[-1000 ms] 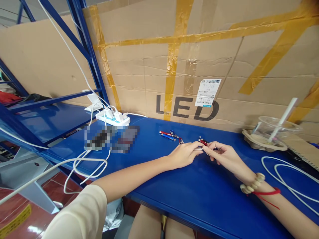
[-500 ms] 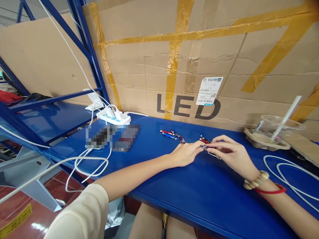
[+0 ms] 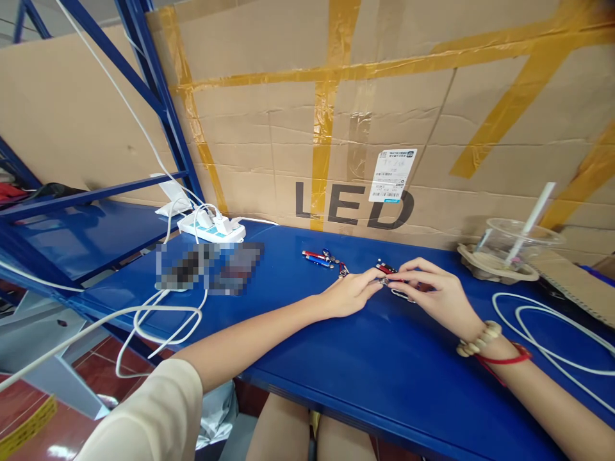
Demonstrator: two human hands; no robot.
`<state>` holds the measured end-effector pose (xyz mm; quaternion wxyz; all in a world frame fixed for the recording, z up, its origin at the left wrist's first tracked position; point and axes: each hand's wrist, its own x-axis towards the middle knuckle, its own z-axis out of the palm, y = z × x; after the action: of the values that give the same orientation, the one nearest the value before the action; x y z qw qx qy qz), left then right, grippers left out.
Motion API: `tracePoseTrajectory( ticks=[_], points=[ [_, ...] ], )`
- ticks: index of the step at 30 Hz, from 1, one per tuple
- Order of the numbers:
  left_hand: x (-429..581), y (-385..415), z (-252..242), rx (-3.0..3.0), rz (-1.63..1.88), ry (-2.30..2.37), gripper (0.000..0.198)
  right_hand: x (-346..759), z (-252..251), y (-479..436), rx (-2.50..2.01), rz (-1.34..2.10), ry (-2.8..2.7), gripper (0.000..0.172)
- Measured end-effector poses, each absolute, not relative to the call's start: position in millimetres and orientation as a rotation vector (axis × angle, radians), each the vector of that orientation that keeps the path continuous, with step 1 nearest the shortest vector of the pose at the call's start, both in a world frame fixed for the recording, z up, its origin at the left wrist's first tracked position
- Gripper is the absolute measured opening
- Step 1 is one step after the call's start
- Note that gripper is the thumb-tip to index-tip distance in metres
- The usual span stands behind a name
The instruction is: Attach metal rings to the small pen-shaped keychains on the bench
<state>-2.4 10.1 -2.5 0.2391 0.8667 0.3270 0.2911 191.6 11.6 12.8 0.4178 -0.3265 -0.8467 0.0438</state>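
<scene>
My left hand rests low over the blue tabletop, its fingertips pinched on a small silver metal piece. From the other side, the thumb and fingers of my right hand close on the same piece. Its exact kind is too small to tell. A silver wire loop shows under my right fingers, partly hidden. Just behind the fingertips lies a red and black item, partly covered. Beyond my left hand are slim red and blue sticks with metal fittings, and a short red strap.
A white power strip with plugs stands at the back left, near blurred flat objects. White cables loop over the left edge. At right are a plastic cup in a cardboard holder and a coiled cable. A large carton walls the back.
The whole view has shifted slightly, so everything sits a little further left. Both hands keep their pinch on the small metal piece, with only slight finger movement.
</scene>
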Motion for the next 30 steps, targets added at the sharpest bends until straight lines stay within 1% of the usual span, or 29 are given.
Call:
tracePoseTrajectory(
  ticks=[4, 10, 16, 25, 30],
  points=[
    [-1.7, 8.1, -1.2, 2.352, 0.766, 0.93, 0.028, 192.3, 13.1, 11.6, -0.766, 0.029, -2.148, 0.017],
    [-1.3, 7.5, -1.5, 2.361, 0.759, 0.927, 0.023, 195.6, 12.2, 14.4, -0.754, 0.177, -2.145, 0.017],
    [-1.2, 7.5, -2.3, 2.37, 0.787, 0.887, 0.026, 195.4, 13.3, 15.3, -0.768, 0.131, -2.137, 0.016],
    [0.0, 9.6, -1.9, 2.374, 0.824, 0.831, 0.023, 191.4, 15.6, 12.9, -0.814, 0.443, -2.006, 0.023],
    [-0.2, 7.6, -0.9, 2.377, 0.799, 0.881, 0.02, 190.5, 17.1, 12.2, -0.874, 0.617, -1.984, 0.026]
  ],
)
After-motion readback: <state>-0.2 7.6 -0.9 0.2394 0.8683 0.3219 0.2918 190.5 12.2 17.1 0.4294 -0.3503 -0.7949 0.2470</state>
